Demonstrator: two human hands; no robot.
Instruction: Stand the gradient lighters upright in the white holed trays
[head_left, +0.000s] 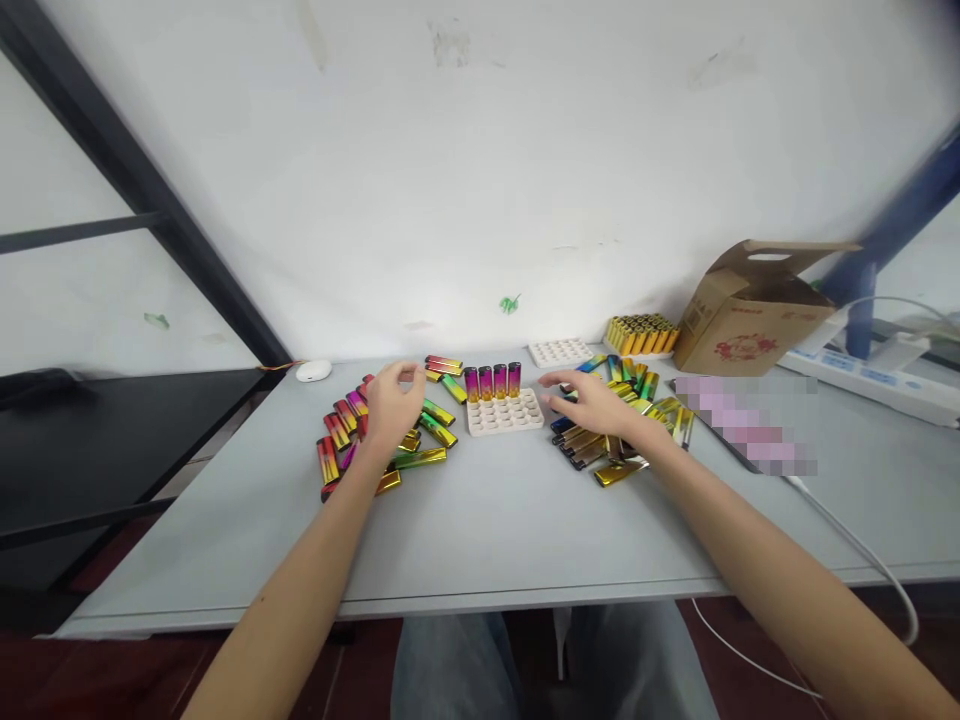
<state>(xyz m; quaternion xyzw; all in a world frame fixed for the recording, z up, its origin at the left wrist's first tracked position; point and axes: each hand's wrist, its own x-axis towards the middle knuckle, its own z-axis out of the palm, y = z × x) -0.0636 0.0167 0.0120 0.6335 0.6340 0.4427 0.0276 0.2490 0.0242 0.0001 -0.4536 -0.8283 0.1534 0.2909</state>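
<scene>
Gray table point(480, 535); four lighters point(486, 384), purple above gold, stand in a tray point(507, 413).

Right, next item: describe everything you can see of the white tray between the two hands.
The white tray is a shallow, roughly rectangular block with rounded corners, apparently plastic, with rows of small holes. It lies flat on the grey table, between the left hand and the right hand. Four purple and gold lighters stand upright along its back; the holes in front look empty. The right hand is near its back right corner, though no clear contact shows.
</scene>
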